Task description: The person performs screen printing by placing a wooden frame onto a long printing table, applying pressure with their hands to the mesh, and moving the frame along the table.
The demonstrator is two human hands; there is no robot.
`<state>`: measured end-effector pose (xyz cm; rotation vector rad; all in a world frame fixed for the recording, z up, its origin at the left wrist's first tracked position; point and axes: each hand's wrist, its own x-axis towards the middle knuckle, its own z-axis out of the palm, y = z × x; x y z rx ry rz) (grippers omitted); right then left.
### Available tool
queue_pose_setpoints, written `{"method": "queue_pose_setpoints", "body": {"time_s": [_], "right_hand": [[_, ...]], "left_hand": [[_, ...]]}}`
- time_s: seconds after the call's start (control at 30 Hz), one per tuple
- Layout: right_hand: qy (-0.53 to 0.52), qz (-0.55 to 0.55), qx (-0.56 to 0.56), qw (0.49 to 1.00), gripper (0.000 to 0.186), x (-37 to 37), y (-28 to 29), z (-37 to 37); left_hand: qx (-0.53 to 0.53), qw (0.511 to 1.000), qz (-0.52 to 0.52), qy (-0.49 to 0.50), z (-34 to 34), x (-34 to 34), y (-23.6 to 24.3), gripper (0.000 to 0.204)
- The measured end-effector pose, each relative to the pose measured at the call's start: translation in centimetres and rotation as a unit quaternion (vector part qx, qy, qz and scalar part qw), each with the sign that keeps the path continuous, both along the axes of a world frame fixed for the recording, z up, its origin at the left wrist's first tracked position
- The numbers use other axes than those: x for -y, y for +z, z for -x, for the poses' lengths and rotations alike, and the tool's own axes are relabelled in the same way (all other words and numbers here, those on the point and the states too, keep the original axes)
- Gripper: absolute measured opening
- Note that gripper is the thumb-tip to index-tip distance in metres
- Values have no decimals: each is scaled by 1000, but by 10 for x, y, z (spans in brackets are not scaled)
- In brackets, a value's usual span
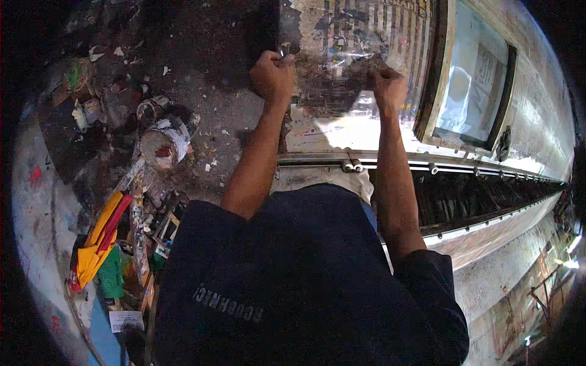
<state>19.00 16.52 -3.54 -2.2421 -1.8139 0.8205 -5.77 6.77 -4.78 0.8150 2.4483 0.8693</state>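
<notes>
My left hand is closed in a pinch above the left edge of a paint-stained board. Across from it, my right hand is closed too, fingertips pinched together. Between them stretches what looks like a clear, glossy sheet, with glare and small pale marks on it. Its outline is hard to make out against the striped, stained surface beneath. To the right of my right hand lies a wood-framed screen with a pale, translucent middle.
A long light-coloured table runs off to the right, with a metal rail along its near edge. On the left are paint-splashed cans, yellow and red cloth, a green container and scraps on the dark floor.
</notes>
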Motion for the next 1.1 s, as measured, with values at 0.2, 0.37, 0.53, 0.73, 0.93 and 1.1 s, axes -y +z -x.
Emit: {"method": "queue_pose_setpoints", "body": {"time_s": [0.2,0.37,0.53,0.73,0.93,1.1], "right_hand": [[18,43,12,999,38,-12,-5,-8],[14,53,-6,998,40,-15,-6,-10],[-5,73,9,997,36,-17,-8,-10],[30,59,44,997,40,-18,-11,-12],[28,89,2,996,44,-16,12,3],[108,-129,205,964,48,16,11,29]], "left_hand": [[26,1000,3,-7,4,3,-2,26],[19,1000,5,-17,3,2,-1,25],[-8,1000,0,-10,5,2,-1,27],[35,999,3,4,4,3,-6,27],[-23,999,-30,-18,2,2,-5,25],[29,999,17,1,1,-3,-3,22]]}}
